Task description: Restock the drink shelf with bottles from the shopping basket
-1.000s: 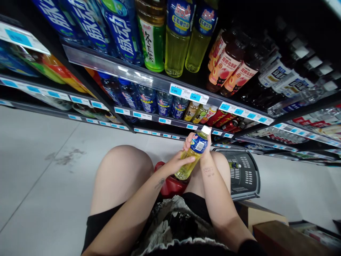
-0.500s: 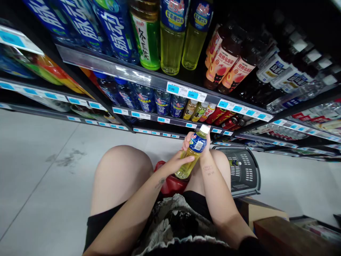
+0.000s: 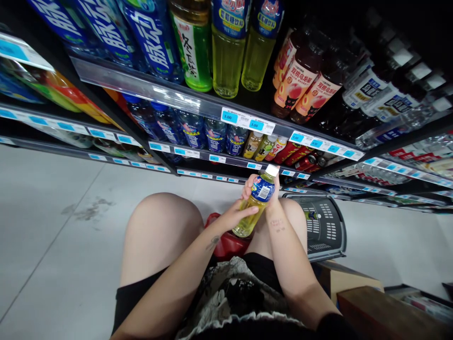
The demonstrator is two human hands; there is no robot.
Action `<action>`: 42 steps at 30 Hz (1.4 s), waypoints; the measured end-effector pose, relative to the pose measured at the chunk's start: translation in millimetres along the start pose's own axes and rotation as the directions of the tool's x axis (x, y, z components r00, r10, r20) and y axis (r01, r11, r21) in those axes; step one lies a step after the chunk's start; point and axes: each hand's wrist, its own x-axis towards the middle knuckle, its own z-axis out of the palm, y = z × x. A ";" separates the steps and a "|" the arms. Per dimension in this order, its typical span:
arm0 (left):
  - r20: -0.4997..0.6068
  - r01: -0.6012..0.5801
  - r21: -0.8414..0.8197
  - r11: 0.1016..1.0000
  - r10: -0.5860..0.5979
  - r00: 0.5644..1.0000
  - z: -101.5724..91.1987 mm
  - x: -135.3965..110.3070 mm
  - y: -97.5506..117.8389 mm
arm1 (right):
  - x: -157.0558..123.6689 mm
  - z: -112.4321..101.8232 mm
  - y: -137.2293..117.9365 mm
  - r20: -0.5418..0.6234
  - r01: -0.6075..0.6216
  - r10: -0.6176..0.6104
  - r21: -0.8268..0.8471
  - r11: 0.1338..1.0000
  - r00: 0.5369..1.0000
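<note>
Between my knees I hold a drink bottle (image 3: 249, 219) with yellow-green liquid, a blue label and a white cap. It is tilted, with the cap up and to the right. My left hand (image 3: 238, 213) is closed on its lower left side, the thumb lying across the front. Around the upper right side, near the label, my right hand (image 3: 273, 196) is closed too; most of its fingers are hidden behind the bottle. Two similar bottles (image 3: 228, 61) stand on the upper shelf (image 3: 170, 97) ahead, beside a green bottle (image 3: 193, 56).
A dark shopping basket (image 3: 331, 226) with a bottle in it sits on the floor at my right. Behind it lie cardboard boxes (image 3: 357, 283). Something red (image 3: 230, 245) is beneath me. Peach-labelled bottles (image 3: 295, 87) and blue-labelled bottles (image 3: 154, 52) fill parts of the shelves.
</note>
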 end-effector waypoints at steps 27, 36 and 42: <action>0.016 -0.018 0.025 1.000 0.018 1.000 0.8 0.3 -0.1 | -1.1 0.0 -1.2 0.005 -0.012 0.012 -0.031 0.999 1.000; 0.003 0.000 0.030 1.000 0.000 1.000 0.5 0.2 -0.4 | -1.4 0.9 -1.0 -0.048 -0.044 0.046 0.033 0.998 0.998; -0.002 0.003 0.025 1.000 -0.003 1.000 0.7 0.7 -0.6 | -0.8 -1.4 0.0 -0.054 -0.037 0.036 -0.002 0.999 0.998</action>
